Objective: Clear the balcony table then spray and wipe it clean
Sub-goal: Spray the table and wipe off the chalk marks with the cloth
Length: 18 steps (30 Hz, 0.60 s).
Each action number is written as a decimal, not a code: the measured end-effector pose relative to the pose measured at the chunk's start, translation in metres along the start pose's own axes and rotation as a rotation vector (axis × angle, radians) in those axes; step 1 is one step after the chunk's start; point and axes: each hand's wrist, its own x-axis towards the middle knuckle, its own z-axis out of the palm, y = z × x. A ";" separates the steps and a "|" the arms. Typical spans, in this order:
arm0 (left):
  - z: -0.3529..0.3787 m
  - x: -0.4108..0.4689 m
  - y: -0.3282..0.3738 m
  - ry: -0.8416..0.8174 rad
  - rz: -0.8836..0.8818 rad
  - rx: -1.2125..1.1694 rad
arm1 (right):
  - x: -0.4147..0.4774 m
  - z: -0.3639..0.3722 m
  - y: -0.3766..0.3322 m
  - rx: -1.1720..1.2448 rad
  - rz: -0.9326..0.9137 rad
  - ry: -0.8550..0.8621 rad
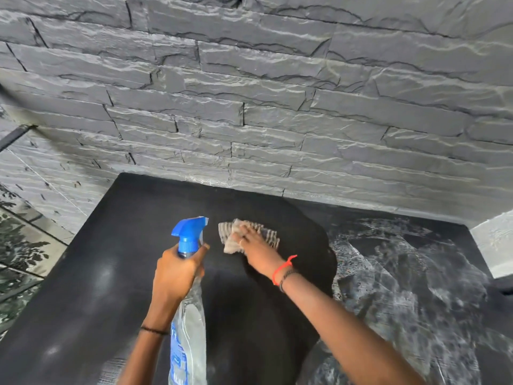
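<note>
On the black table (111, 245), set against a grey stone wall (277, 107): one spray bottle (188, 323), one striped cloth (268, 236), two hands. The left hand (177, 273) has its grip curled round the bottle's neck below the blue trigger head, holding it above the table. The right hand (254, 245) presses the cloth flat near the table's middle, fingers straight. The cloth is partly hidden under the fingers. The bottle's base is cut off and its label blurred. The bottle is clear; its liquid level cannot be told.
</note>
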 end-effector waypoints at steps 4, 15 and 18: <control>0.019 -0.001 0.009 -0.001 0.002 -0.011 | -0.065 -0.003 0.034 0.046 -0.051 0.070; 0.073 -0.031 0.021 -0.022 0.009 0.051 | 0.000 -0.053 0.145 0.026 0.267 0.077; 0.080 -0.037 0.019 -0.032 0.000 0.078 | 0.012 -0.048 0.123 0.005 0.192 0.069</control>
